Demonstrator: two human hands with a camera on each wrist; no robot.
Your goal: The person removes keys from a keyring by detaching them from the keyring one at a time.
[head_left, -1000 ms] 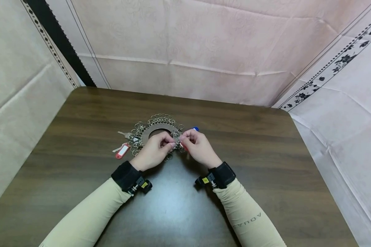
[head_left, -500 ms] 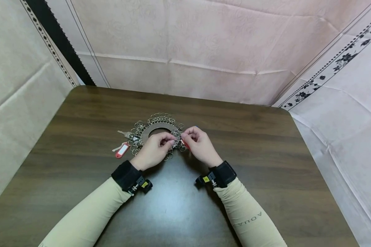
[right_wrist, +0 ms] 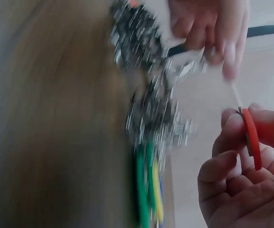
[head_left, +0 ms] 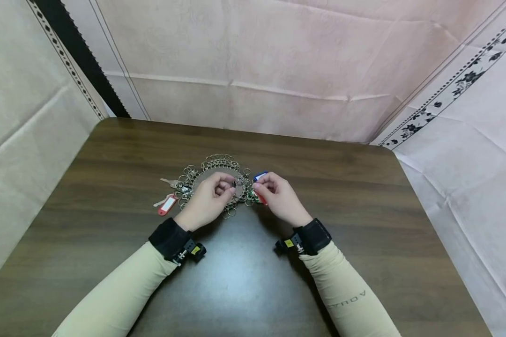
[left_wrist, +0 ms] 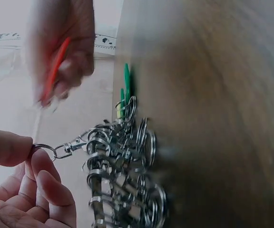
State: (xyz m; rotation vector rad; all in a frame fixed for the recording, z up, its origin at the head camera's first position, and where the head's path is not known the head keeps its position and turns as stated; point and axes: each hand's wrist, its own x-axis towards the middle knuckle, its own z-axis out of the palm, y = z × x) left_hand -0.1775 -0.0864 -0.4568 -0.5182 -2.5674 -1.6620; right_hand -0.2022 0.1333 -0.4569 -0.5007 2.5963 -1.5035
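The left hand [head_left: 208, 200] pinches one split ring [left_wrist: 44, 145], presumably keeping it clear of the clasp-laden hoop [head_left: 220, 162] below that grip; beside it, the right hand [head_left: 281, 200] pinches a red tag [right_wrist: 252, 135].

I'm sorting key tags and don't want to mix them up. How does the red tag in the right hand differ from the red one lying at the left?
The held tag is pinched in the right hand, off the table; the other tag lies on it, untouched. The held tag is partly covered by that hand, while the other tag shows its white label face up. Both are red.
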